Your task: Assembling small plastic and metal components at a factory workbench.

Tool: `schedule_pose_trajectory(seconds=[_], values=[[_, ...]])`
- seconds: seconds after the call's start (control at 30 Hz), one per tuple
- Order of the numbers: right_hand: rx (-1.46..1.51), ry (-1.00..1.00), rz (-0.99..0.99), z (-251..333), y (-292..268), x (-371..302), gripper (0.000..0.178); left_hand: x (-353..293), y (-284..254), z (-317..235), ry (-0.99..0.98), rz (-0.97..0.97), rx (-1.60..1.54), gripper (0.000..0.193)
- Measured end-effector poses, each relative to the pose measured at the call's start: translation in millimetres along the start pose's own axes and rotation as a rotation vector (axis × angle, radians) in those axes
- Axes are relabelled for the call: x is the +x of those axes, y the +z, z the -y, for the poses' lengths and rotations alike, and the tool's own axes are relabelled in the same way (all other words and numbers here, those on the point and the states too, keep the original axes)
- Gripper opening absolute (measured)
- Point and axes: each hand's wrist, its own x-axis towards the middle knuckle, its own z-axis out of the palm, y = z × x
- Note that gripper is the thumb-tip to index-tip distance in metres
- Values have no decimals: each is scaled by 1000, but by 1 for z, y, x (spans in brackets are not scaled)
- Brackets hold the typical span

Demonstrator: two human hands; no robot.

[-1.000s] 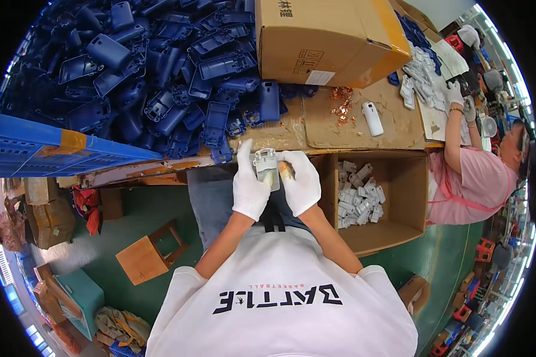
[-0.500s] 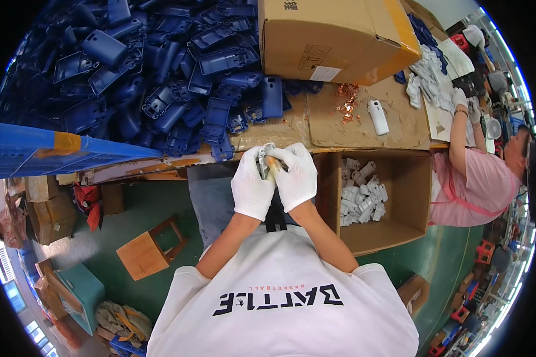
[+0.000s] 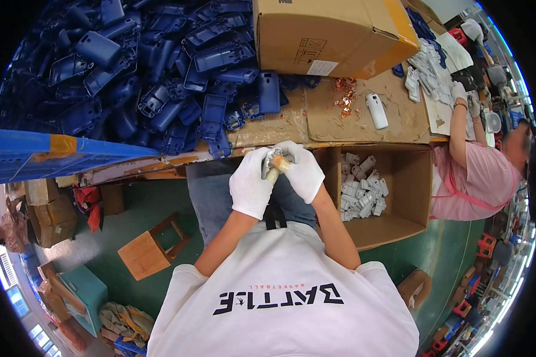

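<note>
My left hand (image 3: 250, 184) and my right hand (image 3: 304, 174), both in white knit gloves, meet at the front edge of the workbench. Between them is a small pale plastic part (image 3: 273, 154), mostly covered by my fingers, so its exact kind does not show. Both hands are closed around it, and the thumbs, wrapped in something yellowish, press toward each other. Just beyond my hands, blue plastic phone-like casings (image 3: 212, 116) lie at the edge of a large heap. A white casing (image 3: 376, 111) rests alone on a cardboard sheet (image 3: 399, 122) to the right.
Below the bench edge at right, an open cardboard box (image 3: 408, 190) holds several small white parts (image 3: 363, 190). A closed carton (image 3: 321, 35) stands on the bench beside copper-coloured scraps (image 3: 345, 98). A blue crate edge (image 3: 24, 154) lies left; a co-worker (image 3: 479, 166) works at right.
My right hand has tilted and shifted slightly right, with its thumb now pointing across the part. My left hand stays nearly in place. The camera view has shifted slightly.
</note>
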Motion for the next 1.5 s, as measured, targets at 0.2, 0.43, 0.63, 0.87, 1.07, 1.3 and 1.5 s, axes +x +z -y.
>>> schedule_pose_trajectory(seconds=[0.2, 0.43, 0.63, 0.87, 1.07, 1.3, 1.5], values=[[27, -19, -8, -4, 5, -2, 22, -1, -8, -4, -31, 31, -34, 39], [-337, -243, -137, 4, 10, -11, 21, 3, -29, 0, 19, 127, -170, 39], [-324, -172, -159, 19, 19, -18, 20, 5, -27, -4, 79, 150, -154, 35], [-575, -401, -295, 17, 19, -18, 22, 7, -20, -11, 158, 85, -48, 36], [-667, -352, -212, 27, 8, -28, 12, 10, -17, -12, 166, 86, -73, 32], [-668, -260, -149, 17, 16, -19, 17, 24, -10, -2, 130, 125, 15, 20], [-738, -323, -503, 18, 25, -25, 40, 55, 14, 0, 62, 190, -317, 23]])
